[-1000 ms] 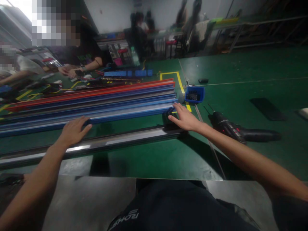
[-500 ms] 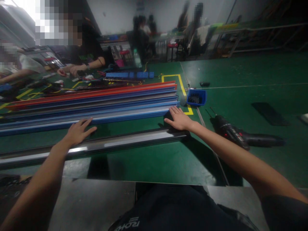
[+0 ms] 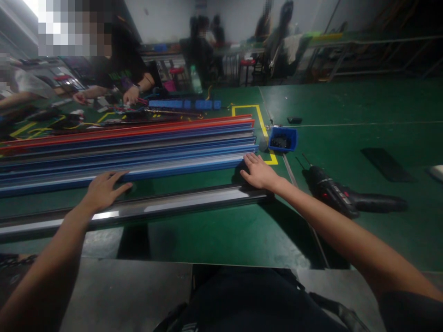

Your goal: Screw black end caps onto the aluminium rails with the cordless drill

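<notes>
A stack of long blue, grey and red rails (image 3: pixel 145 147) lies across the green table (image 3: pixel 221 230). In front of it lies a single long dark metal rail (image 3: pixel 166 205). My left hand (image 3: pixel 102 190) lies flat and open, fingers spread, with its fingertips against the front blue rail just beyond the dark rail. My right hand (image 3: pixel 259 172) rests open, fingers stretched, at the right end of the front blue rail, beside the right end of the dark rail. Neither hand grips anything.
A small blue bin of dark parts (image 3: pixel 283 139) stands right of the rail ends. A black cordless drill (image 3: pixel 341 196) lies at the right. Another person's hands (image 3: pixel 130 96) work at the far left behind the stack. A yellow tape outline (image 3: pixel 259 122) marks the table.
My left hand has drawn slightly back and left along the front blue rail. My right hand stays at the rail end. The far person's hands have shifted to the right.
</notes>
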The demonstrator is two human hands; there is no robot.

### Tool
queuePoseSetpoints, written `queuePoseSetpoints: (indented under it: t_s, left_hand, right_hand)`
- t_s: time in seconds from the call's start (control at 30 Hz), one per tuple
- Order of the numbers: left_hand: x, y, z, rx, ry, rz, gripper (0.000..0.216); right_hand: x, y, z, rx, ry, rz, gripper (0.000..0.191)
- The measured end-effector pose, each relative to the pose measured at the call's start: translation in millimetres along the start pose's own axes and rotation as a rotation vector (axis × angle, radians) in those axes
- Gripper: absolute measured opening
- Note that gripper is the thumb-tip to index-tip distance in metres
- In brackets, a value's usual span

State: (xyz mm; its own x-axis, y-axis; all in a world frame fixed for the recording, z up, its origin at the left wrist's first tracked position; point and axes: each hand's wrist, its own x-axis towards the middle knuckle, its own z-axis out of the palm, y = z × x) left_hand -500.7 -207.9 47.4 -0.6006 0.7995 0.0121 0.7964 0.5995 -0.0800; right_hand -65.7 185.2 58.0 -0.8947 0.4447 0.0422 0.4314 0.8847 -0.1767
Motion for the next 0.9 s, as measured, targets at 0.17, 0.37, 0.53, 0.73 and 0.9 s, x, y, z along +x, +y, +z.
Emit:
queuePoseSetpoints:
  t_s: [0.17,0.37,0.53,0.73,0.9]
  left_hand:
    - [-1.9,-2.5,1.9,0.006,0.017,-0.021,0.077]
    - [-1.7,-2.8,3.6,0.000,0.042,-0.030,0.073]
    - [-2.6,-1.3,3.3,-0.020,0.048,-0.028,0.071]
    - [-6.6,1.0,1.7,-0.083,0.045,-0.016,0.064]
    - [-10.8,4.2,-1.3,-0.115,0.052,-0.066,0.062]
  right_hand:
    - [-1.5,-2.6,-2.3,-0.012,0.022,0.004,0.072]
    - [-6.6,-8.4,-8.8,-0.036,0.097,-0.006,0.059]
    - [-9.0,-11.1,-11.4,-0.044,0.106,-0.014,0.054]
    - [-10.9,-14.9,-14.2,-0.081,0.112,0.007,0.045]
    - [-13.9,-18.7,-17.4,-0.108,0.114,0.034,0.041]
